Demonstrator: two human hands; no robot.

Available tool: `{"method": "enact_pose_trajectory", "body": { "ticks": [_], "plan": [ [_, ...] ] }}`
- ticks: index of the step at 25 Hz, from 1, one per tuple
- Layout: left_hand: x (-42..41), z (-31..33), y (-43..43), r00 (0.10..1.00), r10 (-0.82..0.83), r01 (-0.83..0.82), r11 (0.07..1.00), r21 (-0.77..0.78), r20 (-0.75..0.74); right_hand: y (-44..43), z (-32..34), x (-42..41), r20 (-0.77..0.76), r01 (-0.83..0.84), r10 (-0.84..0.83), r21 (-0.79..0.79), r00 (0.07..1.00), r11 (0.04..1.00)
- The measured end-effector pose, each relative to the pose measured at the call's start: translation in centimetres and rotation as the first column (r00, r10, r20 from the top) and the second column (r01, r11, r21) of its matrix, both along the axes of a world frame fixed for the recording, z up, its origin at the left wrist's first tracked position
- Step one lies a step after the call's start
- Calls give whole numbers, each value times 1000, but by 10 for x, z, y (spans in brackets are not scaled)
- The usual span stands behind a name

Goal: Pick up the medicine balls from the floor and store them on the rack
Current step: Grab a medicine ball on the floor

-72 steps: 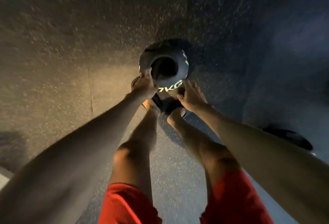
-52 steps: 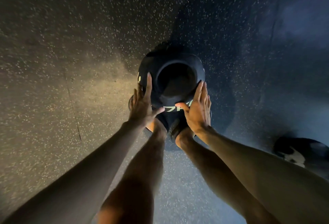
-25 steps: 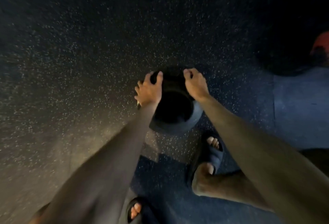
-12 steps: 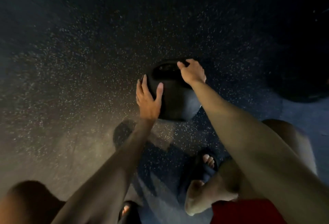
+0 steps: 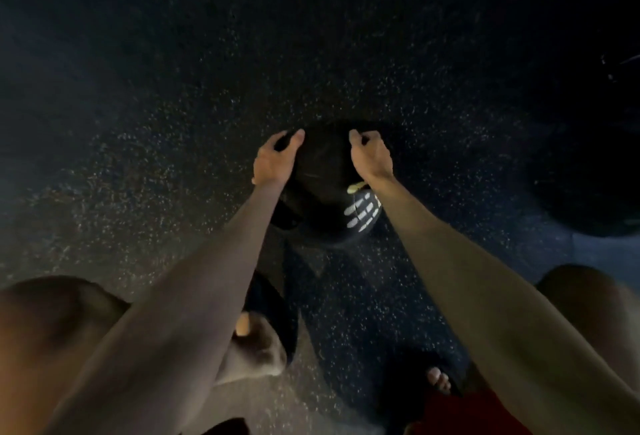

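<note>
A black medicine ball point(image 5: 325, 185) with white stripe markings on its near right side hangs between my hands over the dark speckled floor point(image 5: 173, 105). My left hand point(image 5: 273, 159) grips its left side, thumb and fingers curled round the top edge. My right hand point(image 5: 369, 156) grips its right side the same way. Both arms reach forward and down. The rack is not in view.
Another large dark round object point(image 5: 588, 185) sits in shadow at the right edge. My knees and sandalled feet point(image 5: 263, 324) are below the arms. The scene is dim, and the upper part of the view is nearly black.
My hands have slid up to the top of the ball and curled round it. The ball has turned, so its white markings now face me. My stance has shifted.
</note>
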State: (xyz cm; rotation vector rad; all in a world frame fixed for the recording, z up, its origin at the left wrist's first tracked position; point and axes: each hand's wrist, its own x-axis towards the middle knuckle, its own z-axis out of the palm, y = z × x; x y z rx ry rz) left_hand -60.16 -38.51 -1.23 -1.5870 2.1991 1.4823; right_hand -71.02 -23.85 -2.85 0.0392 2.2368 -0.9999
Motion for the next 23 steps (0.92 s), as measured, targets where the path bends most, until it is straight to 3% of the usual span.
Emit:
{"method": "enact_pose_trajectory", "body": {
  "ticks": [2,6,10,12,15,19,23],
  "plan": [
    [-26,-8,-29,996,70,-73,996,53,47,-10,-1,3,-82,-46,43,-28,996,999],
    [-57,-23,-78,977,128,-151,979,136,168,-44,1,5,-265,-121,143,97,954,988],
    [-77,-13,-96,993,-115,117,990,-73,41,-83,6,-36,-247,-76,101,110,964,991],
    [-82,-4,-89,938,-339,331,938,-100,-77,-102,15,-67,-203,-18,47,143,978,990],
    [-85,-3,-89,818,-575,572,814,-102,7,-120,24,-94,-321,143,-77,189,944,971],
    [-115,9,-109,830,-556,554,831,50,47,-113,36,-70,-252,119,-80,141,964,983],
    [-146,10,-128,845,-525,514,850,114,106,-109,34,-41,-307,58,24,252,951,966]
  ]
}}
